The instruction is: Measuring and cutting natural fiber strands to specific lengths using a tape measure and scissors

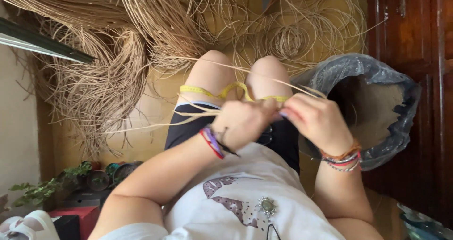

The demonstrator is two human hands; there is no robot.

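My left hand (241,122) and my right hand (317,120) meet over my lap, both closed around thin pale straw strands (198,113) that trail out to the left and across my knees. Another strand (278,82) runs up past my right knee. A yellow measuring tape (236,90) lies draped across both thighs just beyond the hands. Bracelets circle both wrists. What sits between my fingers is hidden by the hands themselves.
Large bundles of straw fibre (108,75) and loose coils (302,37) cover the yellow floor ahead. A bag lined with grey plastic (377,79) stands open at my right, beside a dark wooden cabinet (415,42). Small potted plants (85,176) and a red box (75,216) sit at lower left.
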